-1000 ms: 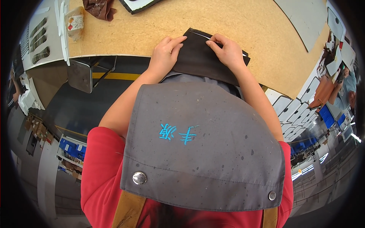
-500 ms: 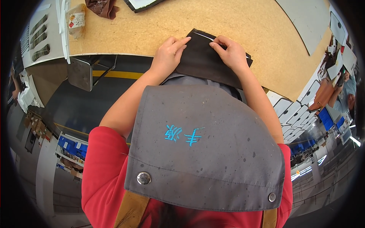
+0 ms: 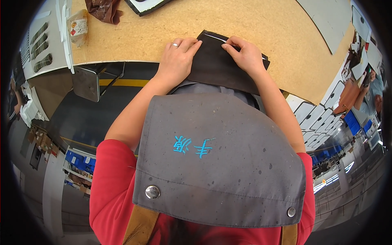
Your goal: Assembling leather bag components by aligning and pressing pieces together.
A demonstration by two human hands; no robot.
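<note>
A dark brown, leather-like panel point(image 3: 216, 63) lies at the near edge of the table, its lower part hanging toward my apron. A thin white strip point(image 3: 213, 37) shows along its far edge, running toward the right. My left hand point(image 3: 175, 59) grips the panel's left side, index finger and thumb close together there; a ring is on one finger. With thumb and fingertips pinched, my right hand point(image 3: 246, 57) holds the far edge where the white strip passes under the fingers. The layers beneath the panel are mostly hidden.
On the tan table point(image 3: 134, 38) lie a brown crumpled cloth point(image 3: 104, 10), a clear plastic bag point(image 3: 78, 26) and a black-edged white piece point(image 3: 147, 5). A grey sheet point(image 3: 320, 20) covers the far right. White panels point(image 3: 322, 116) stand at right, near another person.
My left hand has turned, bringing the ringed finger into view, while staying at the panel's left side. The right hand has shifted slightly left along the far edge.
</note>
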